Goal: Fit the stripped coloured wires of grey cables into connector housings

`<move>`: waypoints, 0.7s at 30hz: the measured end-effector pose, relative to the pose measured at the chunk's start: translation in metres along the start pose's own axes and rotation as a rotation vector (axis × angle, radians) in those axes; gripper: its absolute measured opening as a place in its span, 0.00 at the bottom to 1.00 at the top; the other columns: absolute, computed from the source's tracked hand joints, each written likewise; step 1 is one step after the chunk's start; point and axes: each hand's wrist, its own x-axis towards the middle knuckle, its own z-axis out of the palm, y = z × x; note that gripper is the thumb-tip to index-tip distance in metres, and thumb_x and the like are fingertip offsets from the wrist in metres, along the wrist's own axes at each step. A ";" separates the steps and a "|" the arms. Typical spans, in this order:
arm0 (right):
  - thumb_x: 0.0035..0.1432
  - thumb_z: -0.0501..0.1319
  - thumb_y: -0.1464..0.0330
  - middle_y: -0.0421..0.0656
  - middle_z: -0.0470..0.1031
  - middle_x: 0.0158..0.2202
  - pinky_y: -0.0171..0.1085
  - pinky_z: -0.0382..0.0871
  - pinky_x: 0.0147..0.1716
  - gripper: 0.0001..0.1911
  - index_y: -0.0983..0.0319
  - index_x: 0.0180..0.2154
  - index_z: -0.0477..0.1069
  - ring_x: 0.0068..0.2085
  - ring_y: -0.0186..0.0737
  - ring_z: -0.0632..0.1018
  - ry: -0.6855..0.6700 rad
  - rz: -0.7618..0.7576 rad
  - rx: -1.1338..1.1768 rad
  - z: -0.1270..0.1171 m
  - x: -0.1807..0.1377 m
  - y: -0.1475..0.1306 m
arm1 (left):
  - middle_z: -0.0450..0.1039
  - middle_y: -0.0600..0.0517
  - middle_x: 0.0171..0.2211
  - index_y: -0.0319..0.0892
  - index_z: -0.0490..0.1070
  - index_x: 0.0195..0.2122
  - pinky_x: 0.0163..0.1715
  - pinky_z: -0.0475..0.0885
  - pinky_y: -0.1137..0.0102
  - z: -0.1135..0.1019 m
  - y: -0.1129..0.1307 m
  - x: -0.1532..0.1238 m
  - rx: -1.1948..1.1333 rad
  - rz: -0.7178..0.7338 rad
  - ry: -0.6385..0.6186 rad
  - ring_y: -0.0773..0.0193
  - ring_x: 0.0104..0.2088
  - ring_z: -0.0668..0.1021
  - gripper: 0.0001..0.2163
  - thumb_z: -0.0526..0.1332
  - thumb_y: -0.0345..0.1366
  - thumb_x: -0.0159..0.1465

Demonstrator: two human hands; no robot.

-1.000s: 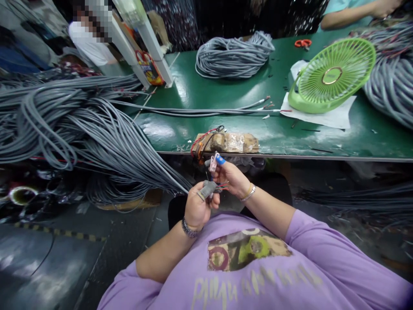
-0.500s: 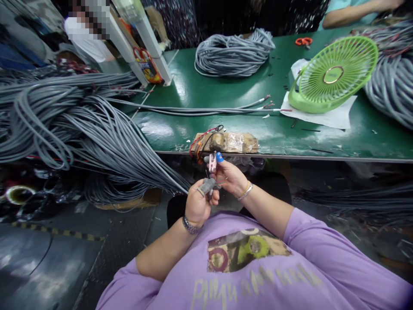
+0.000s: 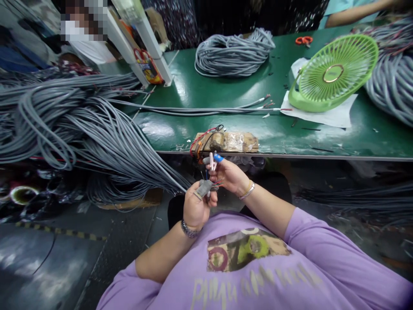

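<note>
My left hand (image 3: pixel 197 207) is closed on the end of a grey cable, its thumb in a grey finger cover (image 3: pixel 204 188). Thin coloured wires (image 3: pixel 219 184) fan out from that end toward my right hand (image 3: pixel 233 175). Between its thumb and fingers my right hand grips a small pale pink clip-like tool (image 3: pixel 213 161), jaws pointing away from me. A blue cover (image 3: pixel 218 158) wraps a digit of this hand. Just beyond, a wooden block (image 3: pixel 240 142) with a taped cylinder (image 3: pixel 217 140) and red and black leads lies at the table edge.
A large bundle of grey cables (image 3: pixel 106 129) hangs over the table's left side. On the green table (image 3: pixel 193 92) are a cable coil (image 3: pixel 232 56), a green fan (image 3: pixel 334 73), orange-handled scissors (image 3: pixel 303 41) and several cable ends. A person's arm (image 3: pixel 358 13) shows at the far right.
The pink tool and my right fingers have shifted slightly up and away from the wires. My left hand has turned a little, and the coloured wires show more clearly.
</note>
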 end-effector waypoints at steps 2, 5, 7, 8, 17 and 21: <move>0.56 0.63 0.55 0.39 0.72 0.27 0.29 0.59 0.23 0.17 0.65 0.33 0.73 0.23 0.27 0.64 0.013 -0.073 -0.026 -0.002 0.001 0.004 | 0.69 0.55 0.14 0.39 0.69 0.26 0.13 0.60 0.79 0.001 0.001 0.002 -0.014 0.007 0.009 0.72 0.13 0.68 0.12 0.66 0.43 0.53; 0.54 0.62 0.50 0.40 0.72 0.26 0.30 0.58 0.22 0.23 0.65 0.32 0.74 0.23 0.28 0.65 0.083 -0.203 -0.109 -0.004 0.002 0.009 | 0.69 0.55 0.14 0.39 0.68 0.25 0.12 0.60 0.79 0.003 0.002 0.005 -0.028 0.002 0.009 0.73 0.13 0.67 0.12 0.66 0.43 0.53; 0.54 0.62 0.48 0.40 0.72 0.26 0.30 0.58 0.22 0.25 0.65 0.33 0.74 0.23 0.28 0.65 0.108 -0.251 -0.152 -0.003 0.003 0.011 | 0.68 0.55 0.14 0.39 0.68 0.24 0.12 0.59 0.79 0.003 0.002 0.006 -0.030 -0.009 0.005 0.73 0.13 0.67 0.13 0.66 0.43 0.53; 0.53 0.62 0.47 0.40 0.72 0.26 0.30 0.58 0.22 0.25 0.65 0.33 0.75 0.23 0.28 0.65 0.100 -0.243 -0.149 -0.003 0.004 0.011 | 0.68 0.55 0.14 0.39 0.67 0.24 0.12 0.59 0.79 0.003 0.002 0.006 -0.030 -0.014 0.003 0.73 0.13 0.67 0.13 0.66 0.43 0.53; 0.54 0.63 0.49 0.38 0.69 0.23 0.29 0.59 0.20 0.23 0.64 0.30 0.73 0.22 0.28 0.64 0.055 -0.113 0.049 -0.004 0.016 0.008 | 0.68 0.56 0.15 0.40 0.66 0.25 0.12 0.59 0.79 0.000 -0.003 0.010 -0.020 -0.020 0.012 0.73 0.13 0.68 0.13 0.66 0.43 0.53; 0.54 0.62 0.47 0.39 0.70 0.24 0.29 0.60 0.21 0.24 0.64 0.30 0.73 0.23 0.28 0.66 0.085 -0.086 0.057 -0.002 0.014 0.009 | 0.68 0.56 0.14 0.40 0.67 0.26 0.13 0.60 0.79 0.000 -0.005 0.011 -0.010 -0.028 0.014 0.73 0.13 0.68 0.12 0.66 0.43 0.53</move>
